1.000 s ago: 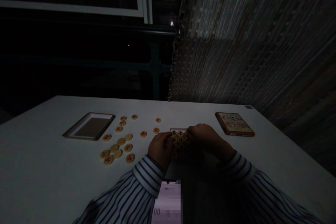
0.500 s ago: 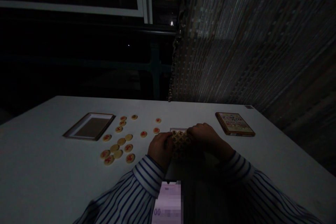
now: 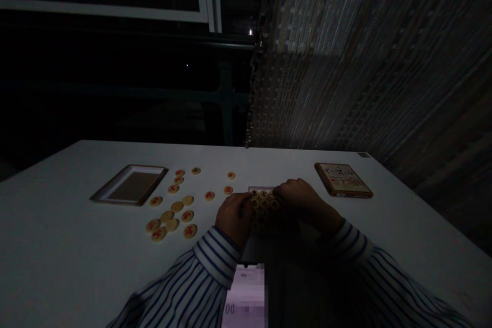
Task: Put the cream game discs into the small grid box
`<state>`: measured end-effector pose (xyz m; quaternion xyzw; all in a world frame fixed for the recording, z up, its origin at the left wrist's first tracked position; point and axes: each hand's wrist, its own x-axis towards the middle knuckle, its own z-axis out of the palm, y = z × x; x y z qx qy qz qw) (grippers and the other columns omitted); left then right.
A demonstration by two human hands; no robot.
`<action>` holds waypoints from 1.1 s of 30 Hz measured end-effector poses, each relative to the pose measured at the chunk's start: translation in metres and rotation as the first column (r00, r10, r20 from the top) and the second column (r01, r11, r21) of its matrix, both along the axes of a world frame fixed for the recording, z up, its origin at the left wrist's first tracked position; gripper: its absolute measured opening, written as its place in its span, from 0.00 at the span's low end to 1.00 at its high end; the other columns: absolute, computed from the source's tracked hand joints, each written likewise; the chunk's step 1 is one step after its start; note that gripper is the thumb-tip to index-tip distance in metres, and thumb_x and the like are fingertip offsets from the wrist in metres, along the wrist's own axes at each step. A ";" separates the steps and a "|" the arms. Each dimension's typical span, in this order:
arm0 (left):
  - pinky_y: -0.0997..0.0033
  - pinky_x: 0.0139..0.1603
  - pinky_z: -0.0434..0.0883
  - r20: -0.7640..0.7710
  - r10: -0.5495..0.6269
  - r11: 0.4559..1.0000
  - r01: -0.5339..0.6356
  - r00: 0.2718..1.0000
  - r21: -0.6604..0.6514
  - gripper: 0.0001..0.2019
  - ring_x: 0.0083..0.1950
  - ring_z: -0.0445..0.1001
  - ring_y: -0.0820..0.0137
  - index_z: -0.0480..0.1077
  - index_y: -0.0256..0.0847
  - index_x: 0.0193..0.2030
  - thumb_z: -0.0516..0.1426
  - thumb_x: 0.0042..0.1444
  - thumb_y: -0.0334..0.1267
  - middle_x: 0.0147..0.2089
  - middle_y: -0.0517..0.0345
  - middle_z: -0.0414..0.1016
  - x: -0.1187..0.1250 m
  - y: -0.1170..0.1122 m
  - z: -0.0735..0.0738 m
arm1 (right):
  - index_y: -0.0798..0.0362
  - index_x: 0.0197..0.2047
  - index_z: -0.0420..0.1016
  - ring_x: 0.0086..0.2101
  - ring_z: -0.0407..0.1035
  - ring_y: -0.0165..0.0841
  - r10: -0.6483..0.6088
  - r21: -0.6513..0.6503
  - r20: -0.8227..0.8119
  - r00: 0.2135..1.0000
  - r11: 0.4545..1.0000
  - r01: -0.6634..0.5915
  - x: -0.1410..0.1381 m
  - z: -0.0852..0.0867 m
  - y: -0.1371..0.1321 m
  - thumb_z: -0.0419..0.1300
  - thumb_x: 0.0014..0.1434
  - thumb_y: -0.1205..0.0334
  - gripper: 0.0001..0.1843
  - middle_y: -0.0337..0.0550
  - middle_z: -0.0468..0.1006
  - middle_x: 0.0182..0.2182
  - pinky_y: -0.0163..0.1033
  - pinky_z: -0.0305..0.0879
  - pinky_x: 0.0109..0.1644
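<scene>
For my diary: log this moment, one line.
left hand: at round tan black-marked pieces | right hand: likewise | round tan red-marked pieces: on white table

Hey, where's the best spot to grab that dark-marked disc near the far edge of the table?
I'd pinch the dark-marked disc by opposite sides of its rim, from above right: it's round and lies flat, and the nearest red-marked discs sit on its left.

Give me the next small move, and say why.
I'd probably send the left hand to the loose dark-marked xiangqi piece: the visible pieces in the box look dark-marked too, while the other marked loose pieces show red.
</scene>
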<state>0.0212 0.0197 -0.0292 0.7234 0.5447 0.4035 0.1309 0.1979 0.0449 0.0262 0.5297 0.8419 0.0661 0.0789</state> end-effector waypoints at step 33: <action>0.66 0.40 0.70 -0.005 -0.004 1.000 0.004 1.000 0.018 0.09 0.38 0.72 0.68 0.71 0.38 0.37 0.52 0.51 0.32 0.36 0.53 0.75 -0.001 -0.002 0.001 | 0.52 0.39 0.70 0.38 0.66 0.39 0.025 -0.022 0.015 1.000 0.999 -0.025 -0.003 0.002 -0.002 0.49 0.56 0.64 0.11 0.50 0.73 0.37 0.43 0.57 0.38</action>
